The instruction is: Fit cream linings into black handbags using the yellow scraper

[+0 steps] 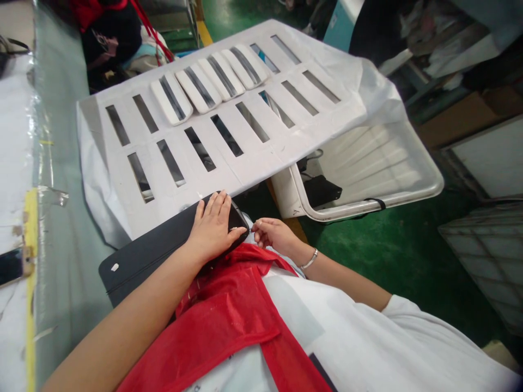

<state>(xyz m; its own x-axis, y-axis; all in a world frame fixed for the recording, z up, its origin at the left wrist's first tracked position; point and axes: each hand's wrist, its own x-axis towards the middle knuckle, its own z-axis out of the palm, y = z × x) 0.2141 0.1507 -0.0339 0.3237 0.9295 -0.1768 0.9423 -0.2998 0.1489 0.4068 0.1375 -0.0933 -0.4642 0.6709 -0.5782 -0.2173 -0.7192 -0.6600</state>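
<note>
White short-sleeved shirt (368, 337) at 5 o'clock, red non-woven apron (229, 321) at 6 o'clock across it; thin silver bangle (310, 260) at wrist of right hand (274, 235), centre.

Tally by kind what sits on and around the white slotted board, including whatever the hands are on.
White oblong pieces on the slotted board: 4
White slotted board: 1
Black flat panel under the left hand: 1
White plastic bin: 1
Total: 7

Black panel (155, 247), white slotted board (245, 147), red apron (229, 321), green floor (392, 250).
</note>
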